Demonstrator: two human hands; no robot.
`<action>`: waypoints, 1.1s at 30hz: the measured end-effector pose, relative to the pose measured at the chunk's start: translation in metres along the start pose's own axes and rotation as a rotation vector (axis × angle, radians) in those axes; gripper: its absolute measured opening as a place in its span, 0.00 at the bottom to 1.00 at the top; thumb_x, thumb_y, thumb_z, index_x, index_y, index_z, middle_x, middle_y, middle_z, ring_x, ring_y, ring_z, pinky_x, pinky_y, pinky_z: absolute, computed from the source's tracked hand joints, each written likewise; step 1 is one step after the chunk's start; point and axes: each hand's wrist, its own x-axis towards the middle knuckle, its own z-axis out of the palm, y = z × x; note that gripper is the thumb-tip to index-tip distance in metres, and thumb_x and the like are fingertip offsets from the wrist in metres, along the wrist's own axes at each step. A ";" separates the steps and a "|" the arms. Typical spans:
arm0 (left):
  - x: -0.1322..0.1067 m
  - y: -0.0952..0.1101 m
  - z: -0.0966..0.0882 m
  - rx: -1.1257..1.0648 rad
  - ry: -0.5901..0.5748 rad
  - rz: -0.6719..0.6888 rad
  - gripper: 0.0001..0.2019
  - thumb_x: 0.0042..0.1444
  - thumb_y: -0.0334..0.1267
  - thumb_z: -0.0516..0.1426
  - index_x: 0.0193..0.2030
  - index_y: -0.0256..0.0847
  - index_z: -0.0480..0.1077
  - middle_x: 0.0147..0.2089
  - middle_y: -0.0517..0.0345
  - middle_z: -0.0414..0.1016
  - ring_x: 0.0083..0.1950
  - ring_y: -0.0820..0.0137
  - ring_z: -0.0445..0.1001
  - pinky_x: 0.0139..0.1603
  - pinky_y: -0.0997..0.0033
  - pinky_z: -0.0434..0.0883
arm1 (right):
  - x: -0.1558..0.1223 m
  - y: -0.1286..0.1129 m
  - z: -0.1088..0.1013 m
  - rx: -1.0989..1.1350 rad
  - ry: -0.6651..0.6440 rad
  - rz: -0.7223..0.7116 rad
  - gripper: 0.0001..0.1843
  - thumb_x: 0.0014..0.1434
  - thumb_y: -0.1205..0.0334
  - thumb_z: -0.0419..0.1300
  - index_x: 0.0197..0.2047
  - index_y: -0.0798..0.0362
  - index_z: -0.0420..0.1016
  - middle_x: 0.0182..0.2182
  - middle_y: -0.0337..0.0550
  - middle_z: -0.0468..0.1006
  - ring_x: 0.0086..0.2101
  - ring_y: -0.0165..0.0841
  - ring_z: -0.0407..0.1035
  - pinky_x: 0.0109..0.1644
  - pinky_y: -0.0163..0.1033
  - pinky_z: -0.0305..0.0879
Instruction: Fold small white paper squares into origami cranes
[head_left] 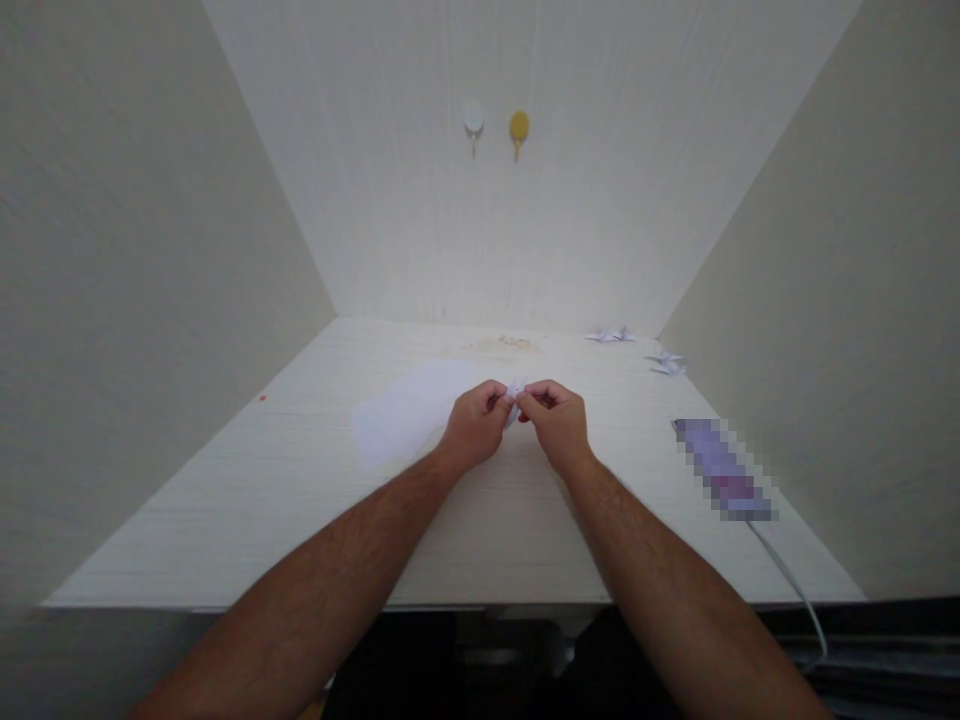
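Between my two hands, above the middle of the table, is a small folded piece of white paper (514, 391). My left hand (478, 422) pinches its left side with thumb and fingers. From the right, my right hand (556, 418) grips it the same way, the two thumbs close together. Fingers cover most of the paper, so its exact shape is hidden. Beside and behind my left hand, white paper sheets (405, 410) lie flat on the table.
Several small folded white paper figures, a group at the back (615, 335) and others near the right wall (667, 363), rest on the table (247, 500). A blurred-out flat device (721, 470) with a cable (787, 575) lies at right. Walls enclose three sides; two hooks (519, 126) hang behind.
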 end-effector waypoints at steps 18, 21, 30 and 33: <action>0.008 0.001 -0.007 -0.674 0.025 -0.337 0.16 0.40 0.35 0.66 0.35 0.38 0.67 0.29 0.59 0.75 0.28 0.72 0.75 0.27 0.76 0.69 | -0.002 0.002 -0.005 -0.199 0.003 -0.283 0.05 0.50 0.62 0.63 0.32 0.52 0.74 0.31 0.41 0.76 0.29 0.30 0.68 0.34 0.36 0.67; 0.006 0.001 -0.007 -0.683 0.041 -0.300 0.16 0.40 0.35 0.66 0.36 0.38 0.68 0.30 0.60 0.76 0.29 0.72 0.76 0.29 0.74 0.71 | -0.003 0.001 -0.005 -0.335 0.024 -0.422 0.04 0.51 0.63 0.63 0.32 0.52 0.74 0.30 0.40 0.74 0.29 0.30 0.66 0.35 0.37 0.66; 0.005 -0.003 -0.006 -0.714 0.022 -0.290 0.17 0.37 0.35 0.69 0.31 0.36 0.68 0.27 0.59 0.76 0.28 0.73 0.75 0.35 0.69 0.75 | 0.000 0.005 -0.007 -0.442 0.032 -0.451 0.05 0.53 0.61 0.64 0.30 0.52 0.72 0.28 0.38 0.72 0.30 0.31 0.64 0.36 0.37 0.63; 0.005 -0.003 -0.006 -0.734 -0.008 -0.284 0.17 0.37 0.35 0.69 0.31 0.36 0.67 0.27 0.59 0.76 0.28 0.73 0.75 0.37 0.67 0.75 | -0.001 0.003 -0.008 -0.465 0.017 -0.436 0.05 0.53 0.61 0.63 0.30 0.51 0.72 0.27 0.38 0.73 0.31 0.32 0.65 0.37 0.38 0.62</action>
